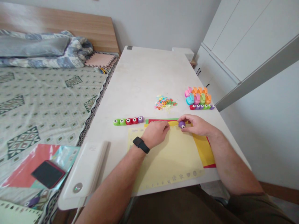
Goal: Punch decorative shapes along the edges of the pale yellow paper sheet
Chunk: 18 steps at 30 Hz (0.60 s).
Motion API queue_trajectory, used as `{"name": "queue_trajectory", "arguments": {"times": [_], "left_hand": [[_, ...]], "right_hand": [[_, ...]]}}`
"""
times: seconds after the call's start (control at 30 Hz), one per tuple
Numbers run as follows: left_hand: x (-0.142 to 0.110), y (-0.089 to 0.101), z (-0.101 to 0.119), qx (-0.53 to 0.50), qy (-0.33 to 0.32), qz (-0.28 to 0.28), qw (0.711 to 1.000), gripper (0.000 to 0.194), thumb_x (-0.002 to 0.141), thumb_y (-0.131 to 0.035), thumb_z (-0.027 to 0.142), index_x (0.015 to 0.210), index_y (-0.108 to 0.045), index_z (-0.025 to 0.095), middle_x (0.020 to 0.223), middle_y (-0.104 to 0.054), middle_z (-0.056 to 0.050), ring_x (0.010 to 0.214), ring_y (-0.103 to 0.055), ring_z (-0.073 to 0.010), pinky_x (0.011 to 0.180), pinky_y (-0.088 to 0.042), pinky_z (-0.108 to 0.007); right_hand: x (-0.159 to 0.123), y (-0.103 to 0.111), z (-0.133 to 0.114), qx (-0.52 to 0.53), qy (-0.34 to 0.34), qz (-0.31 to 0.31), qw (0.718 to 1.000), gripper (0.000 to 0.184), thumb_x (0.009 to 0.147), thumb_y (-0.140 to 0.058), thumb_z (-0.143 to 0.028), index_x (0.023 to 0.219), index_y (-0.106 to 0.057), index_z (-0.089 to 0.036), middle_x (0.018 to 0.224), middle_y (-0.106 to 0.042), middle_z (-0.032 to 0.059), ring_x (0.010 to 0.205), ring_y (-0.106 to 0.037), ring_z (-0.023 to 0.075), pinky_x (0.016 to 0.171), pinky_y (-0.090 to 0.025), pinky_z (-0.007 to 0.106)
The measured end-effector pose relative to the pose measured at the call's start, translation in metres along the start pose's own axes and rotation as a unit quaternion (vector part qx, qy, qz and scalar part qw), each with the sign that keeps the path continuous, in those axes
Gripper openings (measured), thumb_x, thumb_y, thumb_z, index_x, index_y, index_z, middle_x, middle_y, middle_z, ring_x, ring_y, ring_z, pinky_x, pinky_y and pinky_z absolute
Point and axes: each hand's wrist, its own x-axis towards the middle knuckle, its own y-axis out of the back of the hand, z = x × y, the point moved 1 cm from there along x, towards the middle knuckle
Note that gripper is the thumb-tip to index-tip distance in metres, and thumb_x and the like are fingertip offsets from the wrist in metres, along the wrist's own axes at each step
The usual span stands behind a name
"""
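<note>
A purple craft punch [181,124] sits at the top edge of a pale yellow sheet of paper [170,152]. Thumb and fingers of my right hand [195,124] grip it from both sides. My left hand [155,133] is closed on the sheet's top edge, just left of the punch, its fingertips partly hidden. Small cut-out shapes, among them flowers and a heart, run along the sheet's near edge. Yellow paper [203,149] and red paper [161,120] lie beneath it.
Left of the paper stands a row of small punches [128,121]. Beyond lies a pile of colourful paper cut-outs [165,102]; more punches [198,98] stand at right. A white machine [87,168] occupies the table's near left. A phone [48,174] lies on the bed [46,112].
</note>
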Motion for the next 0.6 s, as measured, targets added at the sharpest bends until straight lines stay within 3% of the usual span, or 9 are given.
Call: {"name": "queue_trajectory", "arguments": {"times": [0.2, 0.6], "left_hand": [[0.0, 0.0, 0.0, 0.006, -0.001, 0.006, 1.0, 0.022, 0.098, -0.049, 0.027, 0.091, -0.068, 0.018, 0.091, -0.074, -0.008, 0.082, -0.067, -0.0208, 0.07, -0.046, -0.029], [0.001, -0.003, -0.002, 0.006, 0.0, 0.005, 1.0, 0.02, 0.097, -0.051, 0.026, 0.091, -0.068, 0.018, 0.091, -0.074, -0.008, 0.083, -0.068, -0.0208, 0.073, -0.048, -0.029]], "right_hand": [[0.0, -0.006, -0.003, 0.007, 0.003, -0.008, 1.0, 0.047, 0.073, -0.077, -0.025, 0.118, -0.065, -0.022, 0.115, -0.071, 0.0067, 0.105, -0.067, 0.0245, 0.096, -0.051, 0.041], [-0.001, -0.012, -0.009, -0.026, -0.018, 0.02, 0.999, 0.047, 0.073, -0.077, -0.024, 0.119, -0.069, -0.025, 0.115, -0.073, 0.0062, 0.103, -0.068, 0.0251, 0.094, -0.052, 0.041]]}}
